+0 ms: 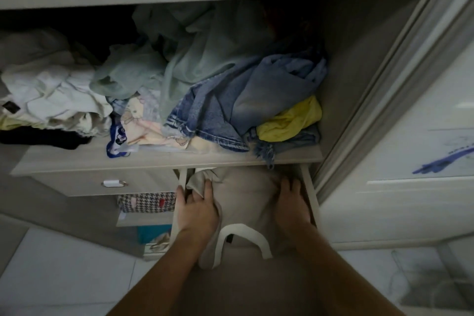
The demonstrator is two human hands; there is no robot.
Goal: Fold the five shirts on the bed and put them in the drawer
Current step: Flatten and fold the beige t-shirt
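Observation:
A folded beige shirt [243,202] with a pale collar band lies in the pulled-out drawer [310,192] at the bottom of the wardrobe. My left hand [197,209] rests on the shirt's left side, fingers spread flat, thumb by the drawer's left wall. On the shirt's right side my right hand [291,202] presses down, fingers straight and pointing into the drawer. The shirt's near end hangs over the drawer front.
Above the drawer a shelf [77,161] carries a loose heap: white clothes [51,90], pale green fabric [179,59], denim [230,110], a yellow item [292,120]. A shut drawer with a handle [114,183] sits left. A wardrobe door [410,136] stands right.

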